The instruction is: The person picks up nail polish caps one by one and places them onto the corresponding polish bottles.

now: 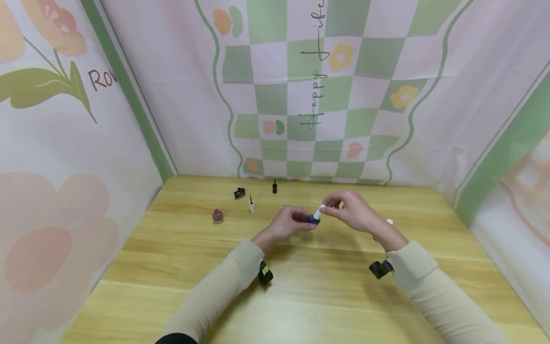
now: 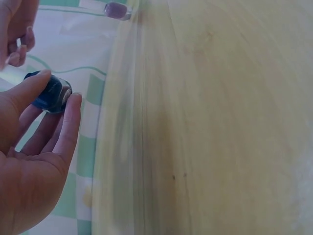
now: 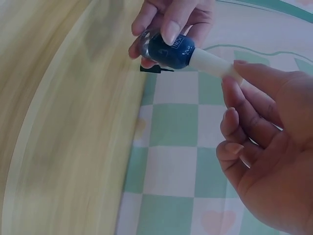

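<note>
Between the two hands is a dark blue nail polish bottle (image 1: pixel 314 220) with a long white cap (image 1: pixel 319 211) on its neck. My left hand (image 1: pixel 289 223) grips the bottle, thumb on one side and fingertips on the other. With thumb and forefinger, my right hand (image 1: pixel 350 210) pinches the end of the cap; its other fingers are loosely curled in the right wrist view. Small white lettering shows on the blue bottle (image 3: pixel 168 50) there. The bottle is tilted, with the cap pointing toward the right hand.
Left of the hands stand a mauve polish bottle (image 1: pixel 217 216), a white cap with its brush upward (image 1: pixel 251 206), a black bottle (image 1: pixel 239 193) and a black brush cap (image 1: pixel 274 187). A white-capped purple bottle (image 2: pixel 116 10) lies beyond. Printed cloth (image 1: pixel 193 119) hangs behind the wooden table (image 1: pixel 301 306).
</note>
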The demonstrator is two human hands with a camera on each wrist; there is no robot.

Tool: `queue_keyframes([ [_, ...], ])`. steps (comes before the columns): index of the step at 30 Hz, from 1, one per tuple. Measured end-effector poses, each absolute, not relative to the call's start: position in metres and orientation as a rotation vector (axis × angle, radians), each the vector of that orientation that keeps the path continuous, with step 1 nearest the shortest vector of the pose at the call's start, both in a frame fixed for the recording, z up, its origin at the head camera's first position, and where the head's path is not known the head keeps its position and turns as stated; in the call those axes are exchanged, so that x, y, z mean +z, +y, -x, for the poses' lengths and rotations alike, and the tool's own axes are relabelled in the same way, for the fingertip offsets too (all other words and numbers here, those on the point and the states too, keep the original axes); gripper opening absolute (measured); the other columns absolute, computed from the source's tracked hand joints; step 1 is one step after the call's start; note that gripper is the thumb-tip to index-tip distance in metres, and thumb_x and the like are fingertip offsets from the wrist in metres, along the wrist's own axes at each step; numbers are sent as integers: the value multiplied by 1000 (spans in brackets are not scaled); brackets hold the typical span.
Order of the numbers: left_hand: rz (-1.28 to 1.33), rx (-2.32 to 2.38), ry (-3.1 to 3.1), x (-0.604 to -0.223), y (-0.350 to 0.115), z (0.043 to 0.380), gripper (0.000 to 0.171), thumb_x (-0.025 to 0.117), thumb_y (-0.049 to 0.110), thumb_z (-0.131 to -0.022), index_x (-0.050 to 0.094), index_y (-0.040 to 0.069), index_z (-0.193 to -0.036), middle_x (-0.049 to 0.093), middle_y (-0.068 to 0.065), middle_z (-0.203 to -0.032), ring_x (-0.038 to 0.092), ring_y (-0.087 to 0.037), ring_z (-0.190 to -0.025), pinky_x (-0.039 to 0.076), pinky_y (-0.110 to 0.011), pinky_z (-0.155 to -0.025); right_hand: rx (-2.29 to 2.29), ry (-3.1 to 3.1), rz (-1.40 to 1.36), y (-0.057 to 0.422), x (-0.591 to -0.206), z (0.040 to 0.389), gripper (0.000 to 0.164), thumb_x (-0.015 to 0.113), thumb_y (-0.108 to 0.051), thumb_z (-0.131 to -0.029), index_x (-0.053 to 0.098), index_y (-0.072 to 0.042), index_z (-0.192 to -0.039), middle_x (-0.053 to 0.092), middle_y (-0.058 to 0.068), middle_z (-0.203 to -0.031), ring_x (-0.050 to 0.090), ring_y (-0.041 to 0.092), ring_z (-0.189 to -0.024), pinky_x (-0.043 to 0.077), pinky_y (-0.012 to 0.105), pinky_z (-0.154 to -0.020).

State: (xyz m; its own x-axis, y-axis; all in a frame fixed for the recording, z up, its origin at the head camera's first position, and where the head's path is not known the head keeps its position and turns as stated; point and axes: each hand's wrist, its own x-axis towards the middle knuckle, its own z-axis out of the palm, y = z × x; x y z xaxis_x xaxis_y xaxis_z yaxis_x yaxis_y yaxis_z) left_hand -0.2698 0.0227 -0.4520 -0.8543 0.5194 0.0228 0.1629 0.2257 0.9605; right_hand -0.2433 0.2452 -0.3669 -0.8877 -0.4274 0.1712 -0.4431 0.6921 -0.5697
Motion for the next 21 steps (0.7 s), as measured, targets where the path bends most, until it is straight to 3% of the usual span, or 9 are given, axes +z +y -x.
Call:
queue_keyframes([
  [21,-662,1701,2199,-450,26,269,19,85,21,-87,78,15,-105,75,4,-97,69,-15,-89,58,-30,-78,1034,-2792,-737,239,-368,243,10,73,-29,-97,76,-19,-97,71,-6,-89,60,16,-82,53,33,-70],
])
